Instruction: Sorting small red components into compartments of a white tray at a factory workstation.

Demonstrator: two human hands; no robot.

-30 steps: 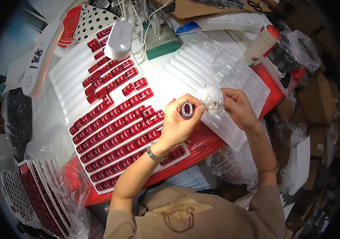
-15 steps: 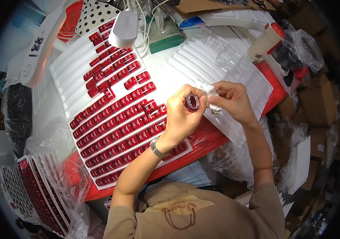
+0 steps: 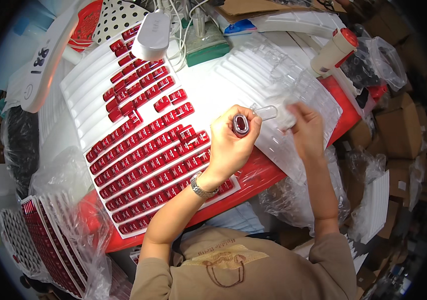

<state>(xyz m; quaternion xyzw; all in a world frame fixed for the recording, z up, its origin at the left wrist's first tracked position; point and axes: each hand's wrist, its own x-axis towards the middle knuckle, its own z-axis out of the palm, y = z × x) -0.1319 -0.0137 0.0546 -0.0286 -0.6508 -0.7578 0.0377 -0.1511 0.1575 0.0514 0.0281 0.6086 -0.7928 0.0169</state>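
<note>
My left hand [image 3: 229, 145] is closed around a dark red oval tube-like piece [image 3: 241, 126], its end facing up. From between that hand's thumb and forefinger sticks out a clear rounded plastic piece [image 3: 267, 113]. A crumpled white wipe [image 3: 286, 119] is pinched in my right hand [image 3: 307, 129], which is partly smeared by motion, just beside the clear piece. Left of my hands, a white ridged tray [image 3: 81, 104] carries rows of small glossy dark red pieces [image 3: 146, 145]. Some of these are hidden behind my left hand and wrist.
Clear plastic trays [image 3: 293, 82] lie on the table at the right. A white lamp head [image 3: 152, 36] overhangs the tray, with cables and a green-based stand [image 3: 208, 50] behind. A cream cup [image 3: 334, 52] with a red lid stands far right. Filled trays [image 3: 53, 245] stack lower left.
My right hand has moved right with the wipe, away from my left hand. The clear piece at my left fingertips now shows. My left hand has hardly moved.
</note>
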